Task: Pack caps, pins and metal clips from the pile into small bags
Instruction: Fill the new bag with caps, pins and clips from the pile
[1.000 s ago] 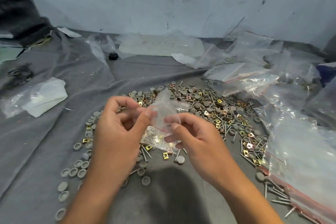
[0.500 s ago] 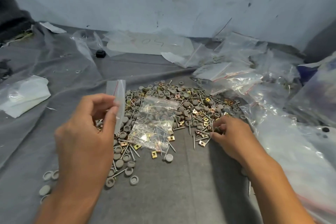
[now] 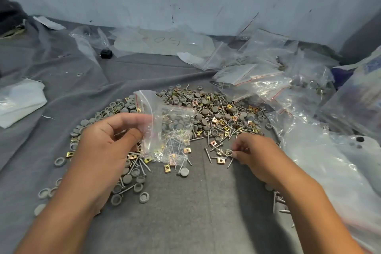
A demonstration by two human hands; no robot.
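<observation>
Left hand (image 3: pixel 103 146) pinches an empty small bag (image 3: pixel 148 113) between thumb and fingers, held above the pile (image 3: pixel 206 117); long axis near upright, red-striped mouth up and tilted left. Filled bag (image 3: pixel 175 136) lies flat on the pile just right of it. Right hand (image 3: pixel 253 152), fingers curled, pinches at pins (image 3: pixel 208 153) and clips (image 3: pixel 221 160) on the grey surface (image 3: pixel 185 212) at the pile's near edge.

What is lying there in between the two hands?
In the head view, a filled small bag lies on the pile between the left hand and right hand, with loose pins beside it.
</observation>
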